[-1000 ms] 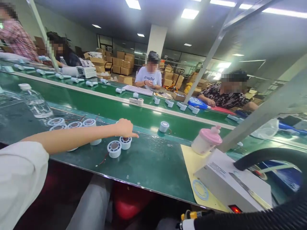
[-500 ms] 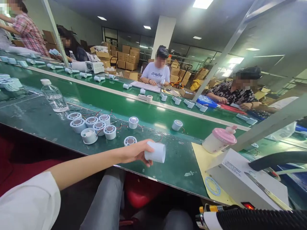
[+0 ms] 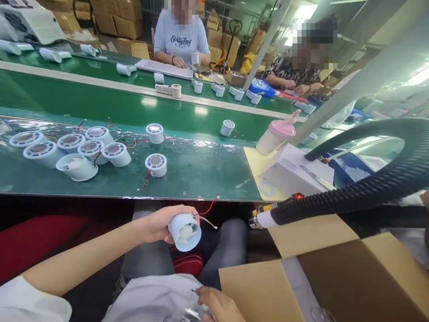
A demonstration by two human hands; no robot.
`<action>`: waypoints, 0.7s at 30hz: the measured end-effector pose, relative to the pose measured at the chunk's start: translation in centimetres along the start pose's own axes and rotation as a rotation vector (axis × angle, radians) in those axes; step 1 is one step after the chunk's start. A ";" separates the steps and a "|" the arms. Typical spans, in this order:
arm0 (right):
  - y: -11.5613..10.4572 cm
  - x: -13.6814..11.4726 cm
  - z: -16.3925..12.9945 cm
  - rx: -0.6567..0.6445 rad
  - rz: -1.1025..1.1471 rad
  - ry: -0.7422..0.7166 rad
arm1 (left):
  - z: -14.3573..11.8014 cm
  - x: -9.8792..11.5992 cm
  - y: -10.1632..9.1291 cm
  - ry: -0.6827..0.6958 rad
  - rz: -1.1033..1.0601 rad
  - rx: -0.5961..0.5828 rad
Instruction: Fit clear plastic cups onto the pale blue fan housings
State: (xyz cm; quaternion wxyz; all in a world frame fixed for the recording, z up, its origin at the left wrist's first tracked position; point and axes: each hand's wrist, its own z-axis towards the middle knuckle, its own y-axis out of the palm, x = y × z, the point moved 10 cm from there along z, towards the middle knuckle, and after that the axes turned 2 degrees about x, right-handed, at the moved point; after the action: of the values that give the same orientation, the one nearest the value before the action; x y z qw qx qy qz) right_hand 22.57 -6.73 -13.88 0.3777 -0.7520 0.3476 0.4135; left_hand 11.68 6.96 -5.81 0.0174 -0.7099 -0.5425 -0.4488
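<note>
Holding a small white plastic cylinder fan housing with red and white wires, my left hand has its grip closed round the housing's side, low over my lap, at 6 o'clock from the glossy dark green tabletop. My right hand sits at the bottom edge, fingers curled on a small shiny metal piece; I cannot tell how firmly that grip is closed.

On the tabletop at 10 o'clock from the housing lies a cluster of white round fan housings; one single white housing stands apart nearer the edge. At 1 o'clock a white bottle with a pink cap stands beside a white box-shaped machine on a yellow mat. A black ribbed hose arcs at 3 o'clock above an open brown cardboard box.

Beyond runs a green conveyor belt. Across it sit a person in a white printed T-shirt and a person in a patterned shirt, with stacked brown cartons behind them.
</note>
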 end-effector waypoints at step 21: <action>-8.9 -13.2 4.6 0.335 -0.714 -0.369 | -0.4 2.8 2.9 0.499 0.997 0.093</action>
State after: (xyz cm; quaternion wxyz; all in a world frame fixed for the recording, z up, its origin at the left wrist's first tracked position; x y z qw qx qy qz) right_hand 22.81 4.17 -1.38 0.6697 -0.6667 0.0546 0.3225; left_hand 13.75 7.70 -2.39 0.3868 -0.7514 -0.1396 -0.5161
